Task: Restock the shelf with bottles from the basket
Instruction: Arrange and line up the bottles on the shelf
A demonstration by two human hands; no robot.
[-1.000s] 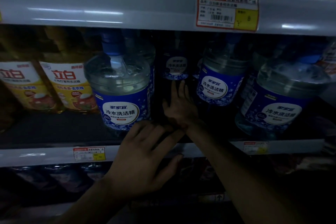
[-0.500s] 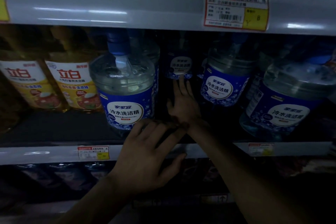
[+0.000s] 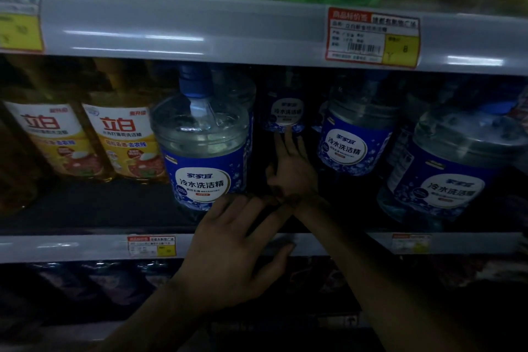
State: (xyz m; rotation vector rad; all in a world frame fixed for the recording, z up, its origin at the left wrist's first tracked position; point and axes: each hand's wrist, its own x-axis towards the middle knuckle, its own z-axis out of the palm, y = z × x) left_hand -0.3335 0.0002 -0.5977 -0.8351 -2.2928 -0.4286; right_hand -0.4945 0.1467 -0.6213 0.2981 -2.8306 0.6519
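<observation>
Bottle: clear round plastic bottle with blue label and cap [image 3: 203,151], upright at near edge of grey metal shelf [image 3: 71,246], left of a gap.
Progress: I judge the row partly filled, gap unfilled; basket out of view.
Right hand [image 3: 291,168]: deep in gap, fingers straight, tips at far blue-label bottle [image 3: 284,114], gripping nothing.
Left hand [image 3: 237,243]: near, fingers spread at front bottle's base, holding nothing.

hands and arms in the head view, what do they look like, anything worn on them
Both are bare: the left hand and right hand show no gloves, rings or watch, and both forearms are uncovered to the frame edge. Dim light hides finer marks.
</observation>
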